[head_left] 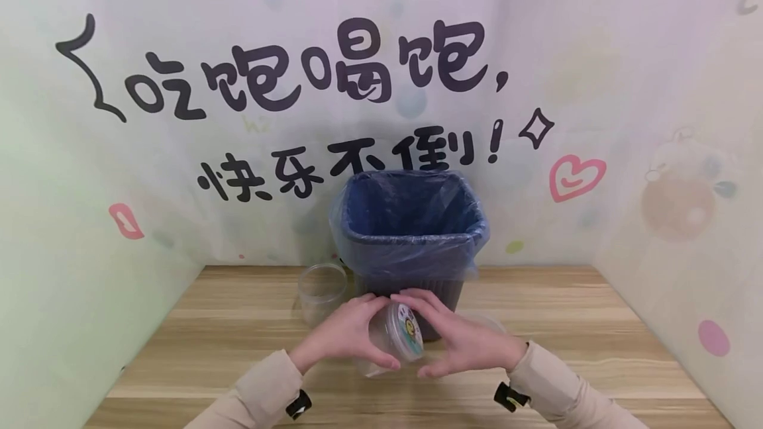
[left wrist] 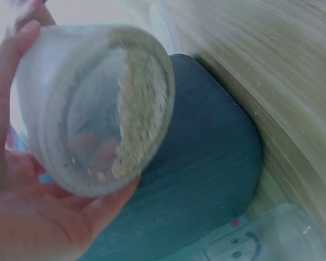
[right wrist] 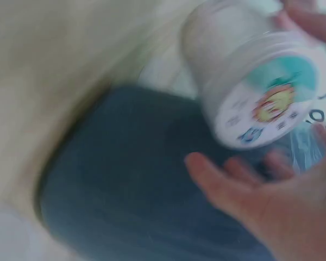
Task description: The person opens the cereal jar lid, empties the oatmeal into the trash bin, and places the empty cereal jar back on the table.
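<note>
A clear plastic jar (head_left: 378, 353) lies tilted on its side in the air in front of the bin, its lid (head_left: 410, 331) facing right with a white and teal label and a cartoon. My left hand (head_left: 348, 331) grips the jar around its body. Pale crumbly bits cling along one side inside the jar bottom (left wrist: 141, 109), as the left wrist view shows. Beside the lid, my right hand (head_left: 461, 339) is spread with curved fingers; the right wrist view shows a gap between thumb and lid. Whether a right fingertip touches the lid's top edge is unclear.
A dark bin with a blue plastic liner (head_left: 411, 257) stands at the back middle of the wooden table (head_left: 238, 349). Left of it stands another clear container (head_left: 322, 290). A clear round object (head_left: 490, 323) shows partly behind my right hand. A printed cloth (head_left: 268, 5) hangs behind.
</note>
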Demonstrator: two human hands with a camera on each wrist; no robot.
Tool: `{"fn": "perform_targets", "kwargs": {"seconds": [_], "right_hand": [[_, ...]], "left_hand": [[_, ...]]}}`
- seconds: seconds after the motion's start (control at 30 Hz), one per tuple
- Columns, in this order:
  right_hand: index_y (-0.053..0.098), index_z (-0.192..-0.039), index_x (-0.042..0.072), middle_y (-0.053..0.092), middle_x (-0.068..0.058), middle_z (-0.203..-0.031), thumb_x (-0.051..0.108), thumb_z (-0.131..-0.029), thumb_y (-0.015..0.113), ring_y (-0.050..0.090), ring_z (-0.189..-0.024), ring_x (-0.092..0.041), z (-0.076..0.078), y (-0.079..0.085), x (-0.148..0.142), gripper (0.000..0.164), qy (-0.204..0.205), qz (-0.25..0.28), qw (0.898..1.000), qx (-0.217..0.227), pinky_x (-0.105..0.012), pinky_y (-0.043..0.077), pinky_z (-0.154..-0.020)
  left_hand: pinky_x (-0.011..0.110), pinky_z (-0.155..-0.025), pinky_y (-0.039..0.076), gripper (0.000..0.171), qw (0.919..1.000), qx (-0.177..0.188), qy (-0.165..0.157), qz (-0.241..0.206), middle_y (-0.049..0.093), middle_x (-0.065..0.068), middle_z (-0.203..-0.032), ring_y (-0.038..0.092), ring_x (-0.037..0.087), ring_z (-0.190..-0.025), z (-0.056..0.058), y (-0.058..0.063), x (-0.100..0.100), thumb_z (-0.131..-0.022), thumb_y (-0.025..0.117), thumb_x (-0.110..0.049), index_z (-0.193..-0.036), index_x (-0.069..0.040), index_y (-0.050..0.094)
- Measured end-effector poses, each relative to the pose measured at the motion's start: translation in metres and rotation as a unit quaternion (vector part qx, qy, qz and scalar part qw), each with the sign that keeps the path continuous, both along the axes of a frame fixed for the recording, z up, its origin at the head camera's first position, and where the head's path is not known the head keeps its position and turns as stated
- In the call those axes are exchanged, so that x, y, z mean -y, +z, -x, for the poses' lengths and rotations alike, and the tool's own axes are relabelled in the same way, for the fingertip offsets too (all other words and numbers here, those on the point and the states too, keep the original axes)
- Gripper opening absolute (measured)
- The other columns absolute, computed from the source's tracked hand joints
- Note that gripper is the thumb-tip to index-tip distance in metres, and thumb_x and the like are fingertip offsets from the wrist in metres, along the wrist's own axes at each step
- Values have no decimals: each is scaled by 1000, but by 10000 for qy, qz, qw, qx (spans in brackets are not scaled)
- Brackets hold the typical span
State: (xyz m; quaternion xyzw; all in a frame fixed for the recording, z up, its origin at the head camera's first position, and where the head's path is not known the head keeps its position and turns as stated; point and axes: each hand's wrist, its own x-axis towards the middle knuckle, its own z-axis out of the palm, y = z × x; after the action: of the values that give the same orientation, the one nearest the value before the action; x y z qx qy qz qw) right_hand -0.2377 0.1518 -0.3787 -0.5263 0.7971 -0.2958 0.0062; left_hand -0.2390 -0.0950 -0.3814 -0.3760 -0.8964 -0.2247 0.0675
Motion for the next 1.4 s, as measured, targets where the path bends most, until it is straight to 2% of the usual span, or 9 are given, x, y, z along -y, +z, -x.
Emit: {"fn": "perform_targets", "kwargs": {"seconds": [0.1, 0.27, 0.47, 0.67, 0.77, 0.87, 1.07, 1.23, 1.4], "right_hand": [[19, -153, 17, 26, -8, -147, 30, -84, 77, 35, -132, -27, 0, -2, 1, 90, -128, 315, 9939, 1045, -40, 47, -94], [25, -149, 13, 32, -13, -145, 24, -93, 65, 48, -123, -31, 0, -6, 6, 70, -208, 577, 9735, 2203, -40, 50, -91], [28, -143, 9, 33, -15, -143, 22, -96, 62, 48, -123, -33, -4, -13, 16, 60, -570, 826, 9525, 2877, -30, 51, -87], [36, -138, 10, 41, -9, -135, 25, -87, 74, 51, -117, -28, -6, -19, 20, 65, -745, 1053, 9721, 1962, -32, 54, -82], [38, -138, 12, 42, -7, -133, 25, -82, 79, 49, -116, -27, -7, -21, 19, 70, -576, 1057, 9834, 1355, -28, 55, -76], [39, -140, 14, 42, -5, -134, 27, -81, 79, 46, -118, -22, -7, -21, 18, 72, -375, 955, 9929, 608, -28, 54, -78], [39, -143, 14, 40, -6, -138, 29, -82, 78, 42, -124, -22, -5, -20, 17, 74, -68, 876, 9961, -88, -29, 50, -88], [41, -142, 13, 41, -7, -139, 23, -76, 82, 42, -126, -21, -2, -21, 16, 78, 108, 819, 9947, -612, -32, 44, -97], [42, -141, 16, 39, -7, -142, 16, -72, 84, 39, -131, -20, -1, -20, 16, 81, 397, 746, 9941, -673, -31, 42, -99]], "left_hand": [[36, -71, 53, 84, 9983, -315, 374, 329, 59, 5, -104, 60, 21, -87, -8, 0, -4, -58, 86, -54, -123, -9, 59], [36, -55, 51, 85, 9887, -1071, 732, 748, 56, 2, -97, 58, 21, -80, -20, 2, -10, -53, 87, -57, -119, -11, 60], [31, -48, 47, 87, 9809, -1449, 906, 932, 55, 1, -93, 56, 19, -75, -27, 3, -14, -50, 86, -61, -116, -10, 61], [31, -50, 49, 86, 9855, -1235, 840, 802, 56, 1, -93, 57, 19, -76, -27, 1, -10, -52, 85, -62, -115, -9, 61], [33, -55, 51, 84, 9911, -914, 724, 649, 57, 0, -94, 58, 18, -78, -25, 0, -6, -54, 85, -62, -115, -10, 61], [34, -60, 52, 83, 9955, -565, 576, 507, 58, 0, -95, 59, 18, -78, -23, 0, -2, -55, 85, -61, -117, -10, 61], [33, -67, 52, 82, 9987, -136, 300, 386, 59, 1, -100, 60, 17, -82, -16, -1, 2, -57, 85, -59, -118, -9, 60], [30, -74, 51, 78, 9995, 222, -138, 202, 61, 2, -103, 59, 14, -89, -9, 0, 7, -61, 86, -52, -119, -8, 60], [25, -82, 48, 74, 9964, 541, -658, 14, 62, -1, -105, 57, 9, -96, -2, 0, 12, -64, 87, -45, -120, -6, 59]]}}
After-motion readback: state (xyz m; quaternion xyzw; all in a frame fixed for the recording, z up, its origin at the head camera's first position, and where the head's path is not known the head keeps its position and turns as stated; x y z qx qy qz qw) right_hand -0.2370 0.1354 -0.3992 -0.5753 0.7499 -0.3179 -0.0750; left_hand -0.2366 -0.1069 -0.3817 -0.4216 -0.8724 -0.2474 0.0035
